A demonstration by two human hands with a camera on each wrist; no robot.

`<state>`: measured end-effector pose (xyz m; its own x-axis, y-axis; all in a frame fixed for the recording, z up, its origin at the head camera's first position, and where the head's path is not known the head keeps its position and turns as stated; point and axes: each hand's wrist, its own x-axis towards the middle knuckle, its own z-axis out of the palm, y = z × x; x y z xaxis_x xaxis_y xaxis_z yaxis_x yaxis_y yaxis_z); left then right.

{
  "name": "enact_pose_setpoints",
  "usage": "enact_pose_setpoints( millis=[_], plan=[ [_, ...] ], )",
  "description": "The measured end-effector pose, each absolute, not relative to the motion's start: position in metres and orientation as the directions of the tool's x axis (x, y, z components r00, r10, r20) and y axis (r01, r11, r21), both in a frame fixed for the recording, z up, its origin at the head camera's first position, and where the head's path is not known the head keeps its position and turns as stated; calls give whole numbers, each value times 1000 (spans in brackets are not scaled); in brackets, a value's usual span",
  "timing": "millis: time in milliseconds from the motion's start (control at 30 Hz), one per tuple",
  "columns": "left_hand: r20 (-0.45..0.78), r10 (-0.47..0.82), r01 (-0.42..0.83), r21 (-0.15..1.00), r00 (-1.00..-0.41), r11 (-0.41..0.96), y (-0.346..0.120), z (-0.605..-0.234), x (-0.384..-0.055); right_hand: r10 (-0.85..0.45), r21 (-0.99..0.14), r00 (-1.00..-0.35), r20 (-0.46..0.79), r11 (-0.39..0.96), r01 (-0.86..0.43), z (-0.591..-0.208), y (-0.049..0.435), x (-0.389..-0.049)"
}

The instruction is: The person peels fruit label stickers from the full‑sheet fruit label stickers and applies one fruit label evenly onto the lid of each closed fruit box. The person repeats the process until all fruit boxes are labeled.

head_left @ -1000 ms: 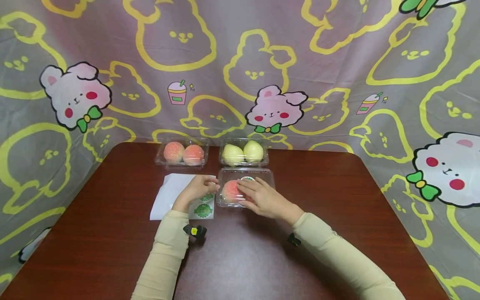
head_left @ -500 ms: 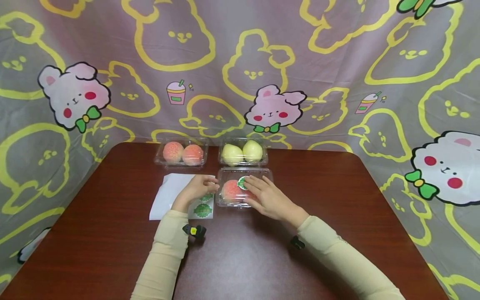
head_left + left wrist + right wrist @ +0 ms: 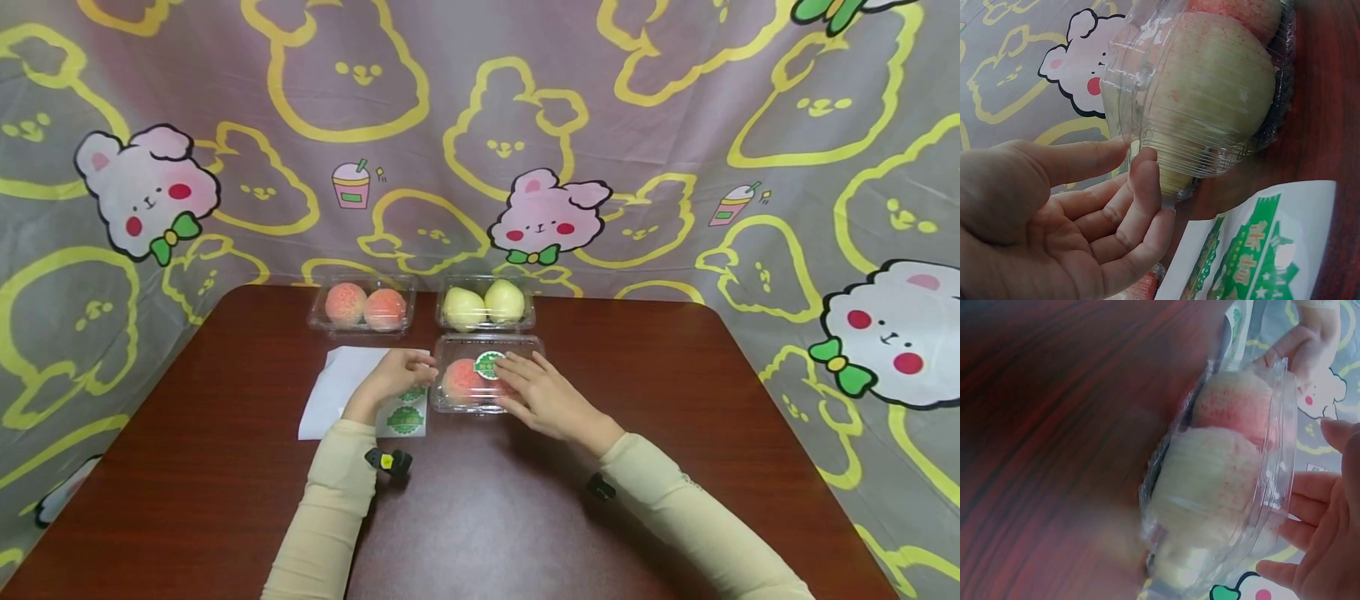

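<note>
A clear plastic clamshell box point(image 3: 450, 352) holding peaches point(image 3: 462, 383) sits on the table between both hands. On its lid lies a round green-and-white sticker point(image 3: 489, 366), partly covered by fingertips. My right hand point(image 3: 551, 402) reaches over the box's right side with straight fingers, the tips at the sticker's edge. My left hand point(image 3: 390, 382), its fingers loosely bent, hovers over the sticker sheet point(image 3: 337, 392). In the left wrist view, its thumb and index fingertip overlap the box's corner point(image 3: 1191, 147). Green stickers point(image 3: 405, 421) show on the sheet beside this hand.
At the back left stands another clear box point(image 3: 318, 317) with two peaches point(image 3: 386, 309). A box point(image 3: 530, 317) with two pale yellow-green fruits point(image 3: 505, 301) stands right behind the nearer box. A patterned curtain point(image 3: 420, 167) surrounds the brown table point(image 3: 645, 367).
My right hand has slid right across the lid, uncovering most of the green sticker beneath its fingers. My left hand has stayed in place.
</note>
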<state>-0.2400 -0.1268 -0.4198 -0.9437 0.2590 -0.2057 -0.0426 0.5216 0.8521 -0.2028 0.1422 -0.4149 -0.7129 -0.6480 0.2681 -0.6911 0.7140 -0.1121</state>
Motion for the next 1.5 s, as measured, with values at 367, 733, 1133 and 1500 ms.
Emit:
enact_pose_setpoints(
  millis=[367, 733, 1133, 1500],
  plan=[
    [-205, 257, -43, 853, -944, 521, -127, -421, -241, -668, -123, -696, 261, 692, -711, -413, 139, -196],
    [-205, 257, -42, 851, -945, 523, -127, -421, -241, -646, -122, -715, 267, 713, -690, -416, 147, -195],
    [-213, 257, -51, 852, -943, 522, -127, -422, -241, -588, -166, -756, 286, 747, -644, -415, 153, -197],
    [-204, 261, -39, 851, -943, 524, -128, -422, -241, -544, -241, -746, 384, 721, -650, -410, 148, -206]
  ],
)
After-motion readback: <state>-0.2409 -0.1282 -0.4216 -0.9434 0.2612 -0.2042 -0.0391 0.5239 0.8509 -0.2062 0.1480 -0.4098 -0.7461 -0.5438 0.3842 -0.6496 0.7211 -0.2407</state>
